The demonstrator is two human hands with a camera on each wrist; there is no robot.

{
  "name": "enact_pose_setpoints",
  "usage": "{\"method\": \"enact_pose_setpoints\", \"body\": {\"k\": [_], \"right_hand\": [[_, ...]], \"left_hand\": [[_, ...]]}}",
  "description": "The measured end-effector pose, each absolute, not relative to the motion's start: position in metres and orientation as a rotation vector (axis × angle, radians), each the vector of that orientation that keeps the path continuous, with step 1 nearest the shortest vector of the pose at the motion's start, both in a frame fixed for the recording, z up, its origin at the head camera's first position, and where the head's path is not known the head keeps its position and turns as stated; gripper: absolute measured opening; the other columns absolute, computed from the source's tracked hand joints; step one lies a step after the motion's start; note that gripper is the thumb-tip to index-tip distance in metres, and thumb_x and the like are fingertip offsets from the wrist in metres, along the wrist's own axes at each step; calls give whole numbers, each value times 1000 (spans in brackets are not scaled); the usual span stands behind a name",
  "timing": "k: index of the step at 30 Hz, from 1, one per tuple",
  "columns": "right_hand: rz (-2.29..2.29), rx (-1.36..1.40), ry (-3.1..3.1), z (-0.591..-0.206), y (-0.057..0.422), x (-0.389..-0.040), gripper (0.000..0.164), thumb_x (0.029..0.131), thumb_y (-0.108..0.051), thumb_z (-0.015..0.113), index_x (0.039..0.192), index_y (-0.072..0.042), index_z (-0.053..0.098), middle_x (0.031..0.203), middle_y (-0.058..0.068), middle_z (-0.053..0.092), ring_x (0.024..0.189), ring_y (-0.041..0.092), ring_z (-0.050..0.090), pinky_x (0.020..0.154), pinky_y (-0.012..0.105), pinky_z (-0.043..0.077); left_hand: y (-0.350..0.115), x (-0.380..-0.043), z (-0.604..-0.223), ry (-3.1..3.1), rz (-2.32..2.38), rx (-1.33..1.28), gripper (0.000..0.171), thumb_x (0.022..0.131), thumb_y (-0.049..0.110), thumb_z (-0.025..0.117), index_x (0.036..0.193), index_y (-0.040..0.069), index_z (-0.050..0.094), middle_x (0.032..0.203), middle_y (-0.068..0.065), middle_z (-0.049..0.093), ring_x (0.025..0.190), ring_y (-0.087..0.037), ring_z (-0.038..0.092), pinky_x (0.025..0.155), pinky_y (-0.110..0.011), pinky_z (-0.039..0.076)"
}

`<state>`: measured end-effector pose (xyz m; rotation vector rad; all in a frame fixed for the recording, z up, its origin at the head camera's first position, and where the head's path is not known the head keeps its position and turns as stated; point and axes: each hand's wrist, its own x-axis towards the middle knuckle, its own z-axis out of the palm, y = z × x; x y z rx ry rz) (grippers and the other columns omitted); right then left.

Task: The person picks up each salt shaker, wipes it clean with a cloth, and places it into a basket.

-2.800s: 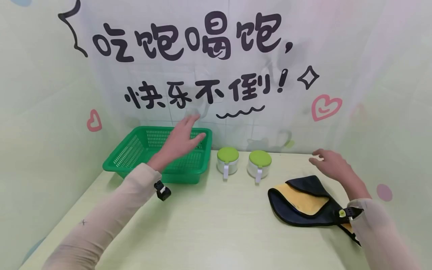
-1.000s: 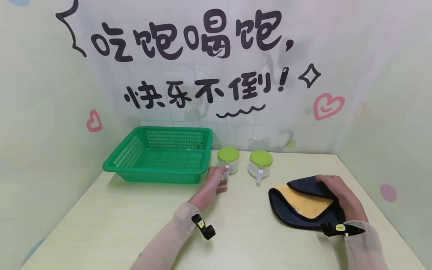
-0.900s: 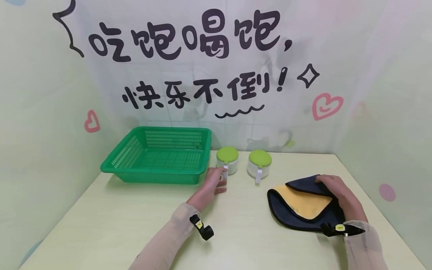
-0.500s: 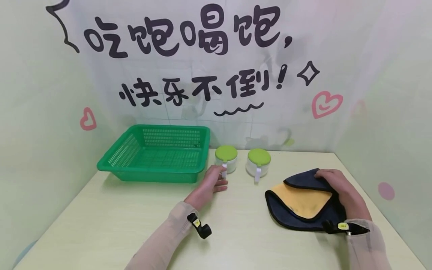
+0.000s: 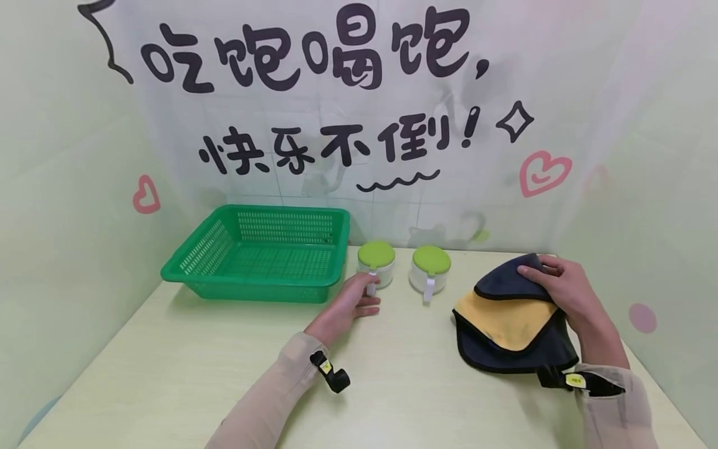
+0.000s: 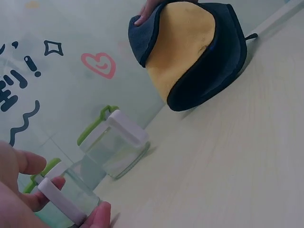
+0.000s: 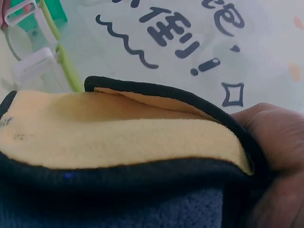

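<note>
Two lidded glass jars with green tops and white handles stand side by side near the back wall. At the left jar [image 5: 376, 255], my left hand [image 5: 344, 305] has its fingers about the handle [image 6: 61, 202], one fingertip showing past the far side of it. The right jar [image 5: 430, 262] stands untouched. My right hand [image 5: 572, 290] pinches the upper edge of a folded two-sided cloth [image 5: 507, 318], navy outside and yellow inside with black trim. The cloth hangs from that grip, its lower part close over the table. In the right wrist view the cloth [image 7: 118, 142] covers much of the picture.
A green plastic basket [image 5: 255, 293] with slotted sides stands left of the jars. Behind runs a white wall sheet [image 5: 314, 187] with black lettering, and side walls close in left and right. The pale table [image 5: 392, 386] extends in front.
My left hand has come down from over the basket to the left jar's handle. My right hand has lowered onto the cloth, gripped its edge and lifted it, so it now hangs more upright.
</note>
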<state>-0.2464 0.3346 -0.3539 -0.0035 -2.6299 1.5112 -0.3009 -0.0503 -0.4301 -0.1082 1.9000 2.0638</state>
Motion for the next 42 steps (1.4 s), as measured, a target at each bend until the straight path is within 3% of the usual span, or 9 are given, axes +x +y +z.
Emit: {"method": "enact_pose_setpoints", "body": {"k": [7, 15, 20, 25, 32, 39, 42], "right_hand": [[1271, 208, -2593, -335, 323, -233, 29, 100, -30, 68, 108, -1, 65, 81, -21, 67, 73, 5, 63, 67, 18, 50], [1141, 265, -2524, -320, 308, -222, 19, 96, -24, 74, 94, -7, 67, 76, -11, 61, 73, 9, 57, 66, 18, 46], [1128, 242, -2472, -318, 300, -220, 24, 94, -24, 77, 85, -8, 61, 67, -8, 51, 67, 11, 51, 58, 25, 39], [1121, 211, -2415, -315, 293, -217, 23, 92, -24, 79, 88, -8, 64, 66, -10, 52, 66, 10, 51, 56, 25, 39], [1091, 197, -2413, -311, 285, -213, 24, 90, -25, 81, 97, -8, 67, 70, -18, 63, 68, 5, 58, 60, 17, 46], [1095, 200, -2443, -306, 280, -211, 29, 91, -24, 80, 104, -6, 62, 76, -24, 66, 68, 0, 63, 62, 15, 50], [1071, 236, -2433, -306, 277, -211, 27, 91, -21, 80, 107, -7, 64, 78, -21, 68, 69, 0, 62, 63, 14, 49]], "left_hand": [[-52, -303, -431, 1900, 2036, -117, 36, 100, 32, 56, 124, 6, 63, 115, -14, 48, 98, -22, 60, 90, -36, 60], [-52, -304, -432, 1918, 2024, -109, 33, 106, 30, 45, 114, 2, 60, 109, -15, 57, 96, -24, 63, 90, -37, 60], [-53, -304, -432, 1924, 2037, -136, 29, 105, 29, 45, 108, 4, 58, 101, -11, 60, 90, -22, 64, 86, -35, 60], [-52, -303, -431, 1947, 2052, -185, 24, 104, 28, 46, 95, 10, 57, 96, -11, 63, 86, -21, 65, 81, -31, 59], [-50, -302, -423, 1997, 2089, -188, 23, 103, 28, 45, 92, 10, 56, 90, -9, 63, 81, -18, 63, 74, -27, 57], [-46, -296, -406, 2004, 2133, -87, 25, 105, 30, 46, 91, 11, 55, 88, -7, 62, 84, -18, 64, 81, -32, 59], [-45, -293, -398, 2001, 2122, -46, 27, 107, 32, 46, 93, 10, 55, 88, -6, 62, 84, -18, 65, 81, -33, 59]]}}
